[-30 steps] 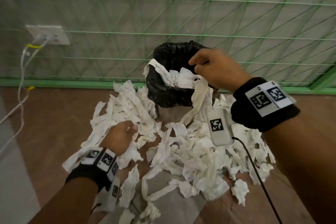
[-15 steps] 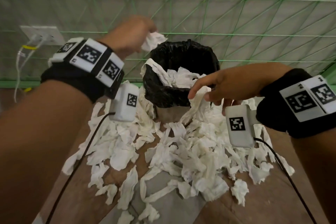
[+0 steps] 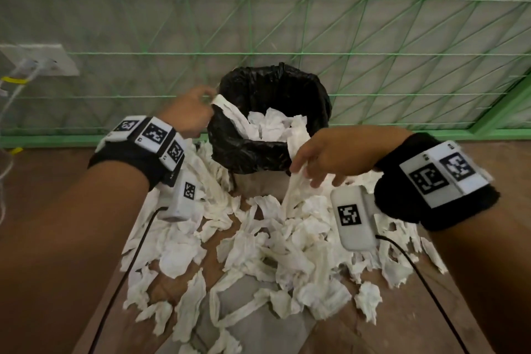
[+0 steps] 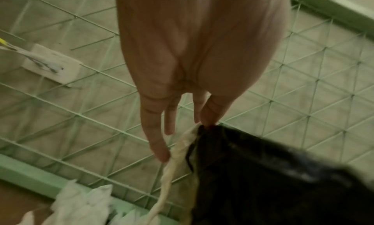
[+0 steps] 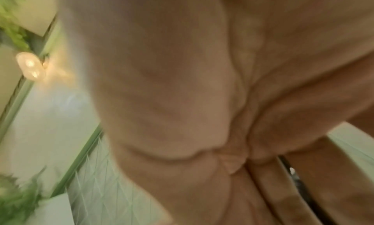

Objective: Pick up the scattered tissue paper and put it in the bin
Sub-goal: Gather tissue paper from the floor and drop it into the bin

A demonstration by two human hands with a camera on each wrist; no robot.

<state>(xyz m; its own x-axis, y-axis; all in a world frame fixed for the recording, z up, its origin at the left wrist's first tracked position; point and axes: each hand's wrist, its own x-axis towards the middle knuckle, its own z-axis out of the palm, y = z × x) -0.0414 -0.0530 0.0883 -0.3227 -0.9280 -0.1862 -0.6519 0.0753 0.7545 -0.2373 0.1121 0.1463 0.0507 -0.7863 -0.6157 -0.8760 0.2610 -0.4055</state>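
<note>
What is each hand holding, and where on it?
The left hand pinches a tissue strip by its top end at the bin rim. The right hand grips another strip by its upper part.

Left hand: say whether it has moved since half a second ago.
Yes. The left hand has dropped from above the bin rim to its left edge, pinching a tissue strip.
</note>
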